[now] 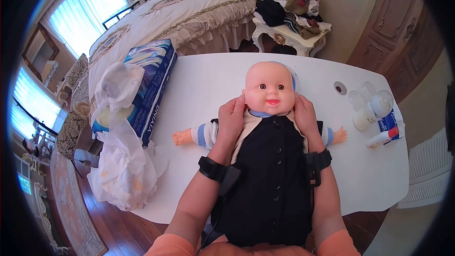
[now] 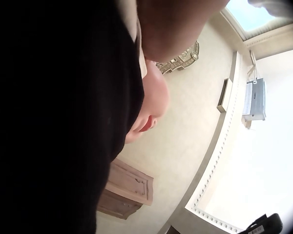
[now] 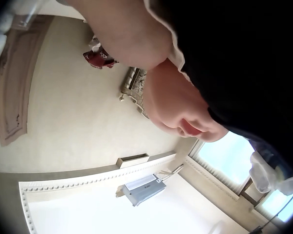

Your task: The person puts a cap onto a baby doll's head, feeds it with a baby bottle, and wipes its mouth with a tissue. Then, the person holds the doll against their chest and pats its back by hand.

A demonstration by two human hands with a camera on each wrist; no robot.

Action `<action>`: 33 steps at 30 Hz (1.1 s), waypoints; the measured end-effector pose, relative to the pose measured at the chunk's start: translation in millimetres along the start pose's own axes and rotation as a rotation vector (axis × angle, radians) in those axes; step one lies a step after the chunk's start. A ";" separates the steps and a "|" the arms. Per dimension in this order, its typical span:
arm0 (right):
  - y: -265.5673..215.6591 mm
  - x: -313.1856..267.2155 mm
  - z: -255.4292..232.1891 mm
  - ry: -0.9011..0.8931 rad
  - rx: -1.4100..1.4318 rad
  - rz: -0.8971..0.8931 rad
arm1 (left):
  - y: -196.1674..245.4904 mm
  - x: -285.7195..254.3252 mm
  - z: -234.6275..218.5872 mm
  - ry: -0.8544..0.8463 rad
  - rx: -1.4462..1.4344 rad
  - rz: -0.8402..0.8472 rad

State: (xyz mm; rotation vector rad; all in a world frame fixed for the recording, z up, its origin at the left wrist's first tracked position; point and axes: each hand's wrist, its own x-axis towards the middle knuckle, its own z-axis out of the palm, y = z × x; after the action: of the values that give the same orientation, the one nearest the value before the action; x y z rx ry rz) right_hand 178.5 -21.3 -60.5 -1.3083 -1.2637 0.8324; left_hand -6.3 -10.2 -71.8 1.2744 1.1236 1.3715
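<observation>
A baby doll (image 1: 270,87) lies face up on a white table (image 1: 199,80), its striped-sleeved arms stretched out to both sides. Over its front spreads a black buttoned vest (image 1: 265,170) with cream edges, reaching down towards the person's lap. Beside the doll's neck, the left hand (image 1: 231,116) pinches the vest's upper edge at one shoulder. The right hand (image 1: 305,114) does likewise at the other shoulder, close under the ear. Fingertips of both hands are partly hidden by the doll's head and the cloth. Both wrist views show the vest and the doll's chin (image 3: 210,134) from below.
A blue diaper pack (image 1: 154,90) and crumpled white plastic bags (image 1: 123,166) occupy the table's left side. At the right stand baby bottles (image 1: 367,114) and a white tube with a red cap (image 1: 381,138). Behind are a bed (image 1: 189,14) and a stool piled with clothes (image 1: 296,12).
</observation>
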 end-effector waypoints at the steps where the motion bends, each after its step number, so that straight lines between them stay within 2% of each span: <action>1: 0.9 -0.4 -0.4 0.000 0.000 0.003 | 2.4 -0.9 0.2 0.000 0.001 -0.002; 4: 5.4 -0.6 -2.6 -0.007 -0.013 0.000 | 8.2 -0.4 -0.3 -0.096 -0.169 -0.081; 6: 11.4 0.4 -2.1 -0.012 -0.052 -0.049 | 3.1 4.8 -5.8 -0.281 -0.441 -0.273; 10: 4.1 -4.9 3.4 0.029 -0.163 -0.110 | 13.1 1.3 -9.3 -0.378 -0.419 -0.322; 12: -3.5 -7.7 7.8 0.064 -0.238 -0.277 | 17.7 -1.5 -7.6 -0.409 -0.220 -0.144; 16: -18.1 -15.2 7.6 0.006 -0.356 -0.237 | 8.0 -6.1 -2.6 -0.442 -0.245 -0.067; 18: -24.7 -17.8 10.6 0.024 -0.464 -0.388 | 9.1 -11.3 0.0 -0.330 -0.255 0.044; 25: -36.3 -20.9 12.7 0.048 -0.513 -0.314 | 11.1 -17.7 1.6 -0.265 -0.169 0.132; 28: -28.1 -17.7 14.0 0.082 -0.465 -0.259 | 5.1 -16.9 0.4 -0.258 -0.091 0.144; 30: -22.1 -14.7 15.8 0.156 -0.253 -0.255 | 5.3 -17.2 1.1 -0.242 -0.081 0.168; 31: -22.2 -14.3 15.5 0.163 -0.253 -0.252 | 5.6 -17.4 1.0 -0.249 -0.081 0.167; 33: -23.4 -12.8 15.5 0.140 -0.058 -0.173 | 6.9 -18.5 0.3 -0.233 -0.064 0.157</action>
State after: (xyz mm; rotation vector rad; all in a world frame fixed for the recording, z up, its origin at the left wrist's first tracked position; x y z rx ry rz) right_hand 156.3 -33.6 -42.9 -1.2604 -1.2771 0.5765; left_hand -5.5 -29.5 -67.9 1.4586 0.8296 1.3219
